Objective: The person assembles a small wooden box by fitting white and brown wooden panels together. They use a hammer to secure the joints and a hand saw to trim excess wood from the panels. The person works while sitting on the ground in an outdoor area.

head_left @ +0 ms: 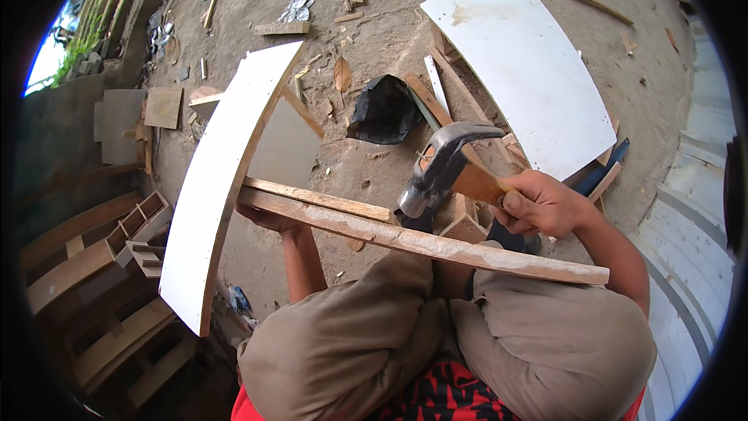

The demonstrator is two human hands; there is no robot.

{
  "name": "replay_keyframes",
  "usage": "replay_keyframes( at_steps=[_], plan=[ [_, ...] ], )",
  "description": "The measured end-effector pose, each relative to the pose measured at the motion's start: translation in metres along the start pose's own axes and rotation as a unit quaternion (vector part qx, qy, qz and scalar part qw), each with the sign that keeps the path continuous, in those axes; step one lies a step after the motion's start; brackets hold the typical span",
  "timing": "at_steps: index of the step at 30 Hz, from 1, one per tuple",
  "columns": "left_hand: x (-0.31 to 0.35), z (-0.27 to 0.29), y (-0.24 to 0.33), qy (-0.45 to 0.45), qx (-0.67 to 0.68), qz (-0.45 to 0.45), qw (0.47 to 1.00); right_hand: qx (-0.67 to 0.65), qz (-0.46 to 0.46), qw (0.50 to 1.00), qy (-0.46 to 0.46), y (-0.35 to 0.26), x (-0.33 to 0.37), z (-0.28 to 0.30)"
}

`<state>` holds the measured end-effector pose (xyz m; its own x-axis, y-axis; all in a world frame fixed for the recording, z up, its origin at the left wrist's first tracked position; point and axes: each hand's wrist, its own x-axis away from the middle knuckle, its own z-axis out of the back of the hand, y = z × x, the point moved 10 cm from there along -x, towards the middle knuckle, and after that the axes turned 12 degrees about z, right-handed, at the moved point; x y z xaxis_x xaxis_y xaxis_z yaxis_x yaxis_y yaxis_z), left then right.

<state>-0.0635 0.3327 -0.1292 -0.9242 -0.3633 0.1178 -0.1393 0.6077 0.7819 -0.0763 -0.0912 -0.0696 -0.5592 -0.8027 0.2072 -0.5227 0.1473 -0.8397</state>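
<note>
My right hand (541, 203) is closed round the wooden handle of a claw hammer (440, 168), its metal head raised over the end of a short wooden strip (327, 200). That strip lies along a longer rough-edged wooden batten (436, 244), which crosses above my knees. My left hand (269, 217) grips the batten from below near its left end, with most of its fingers hidden. There the wood meets a long white board (226, 156) standing on edge, with a grey panel (284, 140) behind it. Whether a nail stands under the hammer, I cannot tell.
Another white board (522, 62) rests on wood pieces at the far right. A black plastic bag (383, 111) lies on the dirt floor among scraps and a dry leaf (342, 74). Wooden frames (86, 273) are stacked at the left; corrugated metal sheeting (693, 249) borders the right.
</note>
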Motion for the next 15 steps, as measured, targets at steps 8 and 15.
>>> replay_keyframes(
  at_steps=[8,15],
  plan=[
    [-0.001,0.002,0.006,0.012,-0.021,-0.009,1.0,0.327,0.117,0.937,-0.017,-0.083,-0.016,-0.002],
    [0.001,0.015,0.014,0.033,-0.059,-0.031,0.997,0.408,0.088,0.908,-0.031,-0.098,-0.018,-0.007]
  ],
)
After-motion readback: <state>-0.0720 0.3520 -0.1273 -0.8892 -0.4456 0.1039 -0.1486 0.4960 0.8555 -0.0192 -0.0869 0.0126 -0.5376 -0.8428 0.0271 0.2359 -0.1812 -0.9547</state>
